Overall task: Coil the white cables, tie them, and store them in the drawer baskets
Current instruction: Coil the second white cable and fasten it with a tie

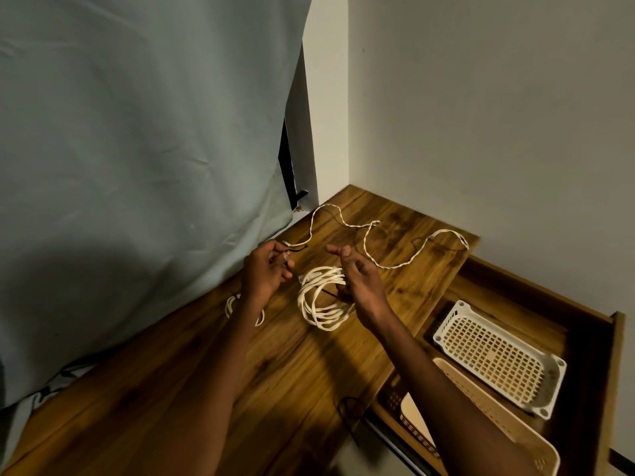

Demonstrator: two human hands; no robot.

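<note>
Head view: a person stands at a brown wooden desk (275, 383) in a corner, beside an open drawer (584, 338).
Step in hand: I judge that coiling of the thin twisted white cable (369, 259) begins; it lies stretched in loose bends on the desk.
Left hand (266, 273): fingers curled, pinching one end of this cable, near the grey curtain (137, 166).
Right hand (357, 280): raised, fingers relaxed and spread, holding nothing, above the thick coiled white cable (321, 298).
Other coil: a small white coil (230, 305) is partly hidden under the left wrist.
Baskets: a white perforated plastic basket (498, 359) and a beige plastic basket (481, 400) wait in the drawer.
Next move: the right hand probably must take the cable further along and form loops.
</note>
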